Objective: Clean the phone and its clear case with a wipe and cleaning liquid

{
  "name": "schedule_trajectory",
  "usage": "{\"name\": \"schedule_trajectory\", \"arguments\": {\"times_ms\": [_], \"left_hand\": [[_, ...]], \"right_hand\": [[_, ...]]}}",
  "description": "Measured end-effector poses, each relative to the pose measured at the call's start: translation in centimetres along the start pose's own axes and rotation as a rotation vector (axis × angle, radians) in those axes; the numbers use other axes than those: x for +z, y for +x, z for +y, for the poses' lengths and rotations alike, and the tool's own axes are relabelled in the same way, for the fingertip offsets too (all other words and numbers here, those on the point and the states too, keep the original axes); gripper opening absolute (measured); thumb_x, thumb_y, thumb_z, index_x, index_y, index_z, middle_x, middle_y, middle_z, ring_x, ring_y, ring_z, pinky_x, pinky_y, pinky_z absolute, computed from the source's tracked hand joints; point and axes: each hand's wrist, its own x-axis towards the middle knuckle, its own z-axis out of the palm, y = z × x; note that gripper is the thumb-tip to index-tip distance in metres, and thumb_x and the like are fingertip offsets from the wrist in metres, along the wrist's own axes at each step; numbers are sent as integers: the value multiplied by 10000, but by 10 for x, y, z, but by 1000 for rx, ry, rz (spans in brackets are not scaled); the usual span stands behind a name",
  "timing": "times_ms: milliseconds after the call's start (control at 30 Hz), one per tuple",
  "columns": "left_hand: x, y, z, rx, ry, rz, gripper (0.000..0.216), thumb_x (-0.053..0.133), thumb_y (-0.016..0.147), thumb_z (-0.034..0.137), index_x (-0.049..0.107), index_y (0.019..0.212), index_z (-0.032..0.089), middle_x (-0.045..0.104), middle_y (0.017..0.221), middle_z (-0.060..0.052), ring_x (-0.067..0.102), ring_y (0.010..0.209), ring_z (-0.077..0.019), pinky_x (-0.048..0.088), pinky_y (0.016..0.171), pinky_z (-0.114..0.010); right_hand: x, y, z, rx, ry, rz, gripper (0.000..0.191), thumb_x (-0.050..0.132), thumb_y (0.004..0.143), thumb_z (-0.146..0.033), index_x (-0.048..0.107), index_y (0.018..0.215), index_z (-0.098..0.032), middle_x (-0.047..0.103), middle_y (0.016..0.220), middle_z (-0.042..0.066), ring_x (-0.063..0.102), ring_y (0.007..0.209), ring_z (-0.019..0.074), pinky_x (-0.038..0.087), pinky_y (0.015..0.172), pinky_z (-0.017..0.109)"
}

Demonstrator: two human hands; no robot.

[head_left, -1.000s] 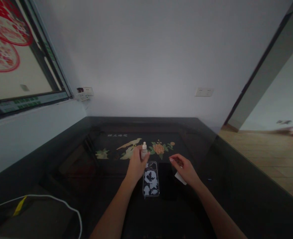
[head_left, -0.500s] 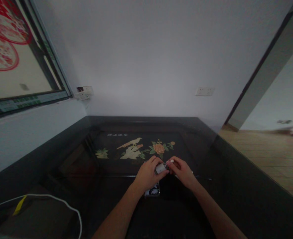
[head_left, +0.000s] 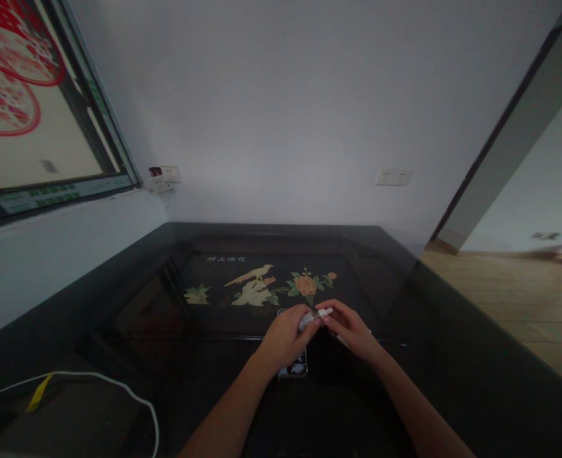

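Over the dark tabletop point(head_left: 338, 394), my left hand point(head_left: 285, 331) is closed around a small whitish block point(head_left: 306, 320), which its fingers partly cover. My right hand point(head_left: 352, 331) meets it from the right. Between its thumb and fingers is a short white stick-like piece point(head_left: 326, 312), lined up with the block's right end. Whether the two pieces touch or are joined is too small to tell. Beneath the left hand lies a phone point(head_left: 296, 367) with a black-and-white patterned back, mostly hidden. Another pale sliver shows under the right palm.
A bird-and-flower picture point(head_left: 254, 289) decorates the tabletop beyond my hands. At the lower left lies a white cable point(head_left: 113, 381) with a yellow tag point(head_left: 39, 394). Wall sockets point(head_left: 394, 177) are behind the table, and a window point(head_left: 46, 127) is at the left.
The whitish block has turned in my left hand and now shows a narrower side. More of the white stick-like piece shows between the hands. Both arms stay nearly in place.
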Motion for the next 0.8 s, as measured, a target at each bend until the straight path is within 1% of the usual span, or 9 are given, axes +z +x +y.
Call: {"name": "schedule_trajectory", "arguments": {"times_ms": [100,167,233,333,467,567,633,700,800], "left_hand": [[0,0,1,7,17,-14,254,490,1010,427,637,1032,220,674,954,-34,625,875,-189,452,793,-273],[0,0,1,7,23,-17,248,493,1007,423,638,1024,222,675,958,-35,627,887,-192,452,801,-272],[1,0,1,7,26,-14,245,489,1009,419,638,1026,224,678,974,-36,629,906,-194,452,815,-275],[2,0,0,7,19,-13,237,489,1011,410,636,1035,225,681,989,-35,632,913,-193,451,814,-275],[3,0,-1,15,13,-14,237,492,1010,408,635,1029,219,677,973,-36,627,901,-190,452,808,-273],[4,0,-2,12,16,-9,246,490,1011,419,633,1023,218,674,968,-35,625,896,-189,451,793,-271],[4,-1,-2,14,15,-9,244,489,1012,418,631,1026,221,675,974,-34,626,898,-188,448,788,-270],[3,-1,-1,19,8,-9,239,488,1013,414,632,1037,224,676,974,-30,628,900,-187,446,791,-269],[2,-1,0,20,-2,-13,233,489,1012,407,634,1038,226,679,973,-27,631,908,-185,446,795,-265]], "right_hand": [[0,1,2,24,-31,39,328,684,918,-495,655,1131,-248,658,866,-3,580,730,147,427,629,249],[1,2,4,54,-89,62,306,666,927,-512,665,1034,-226,639,759,-15,552,670,140,400,600,250],[1,3,5,62,-128,67,305,669,924,-517,668,950,-213,619,701,-22,539,651,137,390,600,253],[0,3,4,62,-54,45,305,703,899,-511,676,978,-218,620,751,-20,548,681,134,397,617,250],[-3,1,-3,103,72,-9,361,765,836,-522,685,1024,-224,609,791,-20,534,672,126,396,600,242],[-3,1,-6,115,97,14,399,796,800,-525,688,1045,-229,627,854,-8,538,690,126,413,613,243],[-3,2,-4,108,90,32,418,783,809,-538,681,1079,-235,635,894,1,543,700,129,419,613,244],[-3,3,0,98,60,39,417,754,833,-554,673,1089,-234,627,851,-3,537,681,129,413,596,243],[-3,4,7,91,-11,37,381,730,857,-559,669,1035,-227,606,744,-23,531,649,129,407,587,245]]}}
